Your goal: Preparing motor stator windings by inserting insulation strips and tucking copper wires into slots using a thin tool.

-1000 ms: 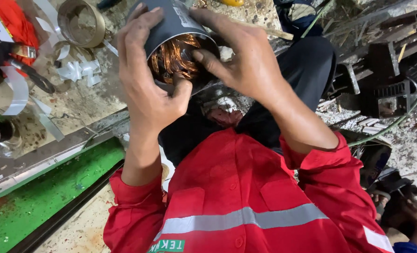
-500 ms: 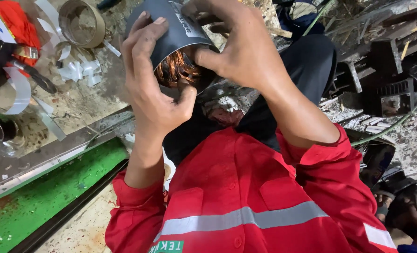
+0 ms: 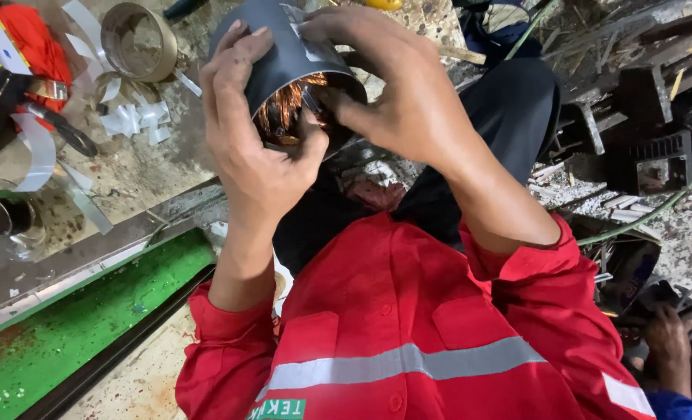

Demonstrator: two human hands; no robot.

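Below, littered concrete floor (image 3: 144,167), green-painted ledge (image 3: 74,327), metal scrap (image 3: 641,101) heaped rightward

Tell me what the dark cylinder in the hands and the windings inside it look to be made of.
Cylinder: held by the left hand and right hand; likely painted or coated metal, judging by its smooth, dark grey, matte shell with a thin rigid rim. Windings: probably enamelled copper wire, seen as shiny orange-brown strands bundled inside the bore.
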